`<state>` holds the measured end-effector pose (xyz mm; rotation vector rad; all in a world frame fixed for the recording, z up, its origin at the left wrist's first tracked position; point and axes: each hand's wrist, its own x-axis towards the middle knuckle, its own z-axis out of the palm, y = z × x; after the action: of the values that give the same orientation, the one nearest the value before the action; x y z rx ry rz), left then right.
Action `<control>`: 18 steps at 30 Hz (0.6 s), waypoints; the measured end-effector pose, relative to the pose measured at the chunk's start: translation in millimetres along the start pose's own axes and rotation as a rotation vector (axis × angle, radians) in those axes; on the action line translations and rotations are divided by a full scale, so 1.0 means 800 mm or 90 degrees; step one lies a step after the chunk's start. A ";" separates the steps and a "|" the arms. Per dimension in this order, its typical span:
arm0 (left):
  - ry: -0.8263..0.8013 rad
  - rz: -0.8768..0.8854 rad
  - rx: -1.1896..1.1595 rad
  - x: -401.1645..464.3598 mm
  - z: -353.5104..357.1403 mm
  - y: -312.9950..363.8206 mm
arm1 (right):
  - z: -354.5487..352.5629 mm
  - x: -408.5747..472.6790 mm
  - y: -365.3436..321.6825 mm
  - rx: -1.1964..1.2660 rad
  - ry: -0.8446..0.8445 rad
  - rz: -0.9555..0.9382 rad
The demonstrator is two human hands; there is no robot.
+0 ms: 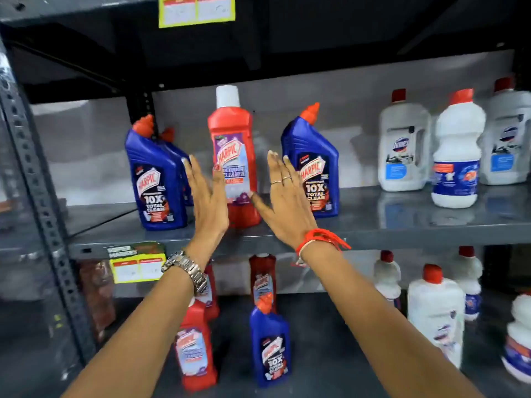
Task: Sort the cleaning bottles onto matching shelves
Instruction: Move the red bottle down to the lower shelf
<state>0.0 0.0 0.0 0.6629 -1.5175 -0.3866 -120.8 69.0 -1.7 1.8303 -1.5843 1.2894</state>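
Nothing is gripped: both hands are held flat and open, fingers extended, on either side of the red Harpic bottle (pixel 234 156) at the centre of the frame. The left hand (pixel 207 202) is raised just left of the bottle and the right hand (pixel 284 196) just right of it; whether either palm touches the bottle cannot be told. The red bottle, topped by a white cap, stands upright on the middle shelf (pixel 402 225). It is flanked by a blue Harpic bottle (pixel 156 179) to the left, with another partly hidden behind it, and a second blue bottle (pixel 311 165) to the right. Further right on the same shelf, white bottles (pixel 457 150) with red caps are lined up. On the lower shelf (pixel 330 340), red, blue and white bottles are mixed. A metal watch (pixel 188 268) is worn on the left wrist, a red thread (pixel 321 237) on the right.
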 end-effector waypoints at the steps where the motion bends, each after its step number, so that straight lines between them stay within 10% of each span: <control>1: -0.010 -0.067 -0.064 0.003 -0.001 -0.002 | 0.008 0.005 -0.004 0.048 -0.028 0.029; 7: -0.127 -0.389 -0.360 0.034 -0.005 -0.013 | 0.041 0.025 -0.020 0.247 -0.089 0.199; 18: -0.143 -0.295 -0.305 0.008 -0.024 -0.013 | 0.026 0.014 -0.010 0.369 -0.060 0.242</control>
<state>21.1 -9.1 0.2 0.5936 -1.3949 -1.1693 -106.0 49.0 -0.4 1.9853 -1.8015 2.0327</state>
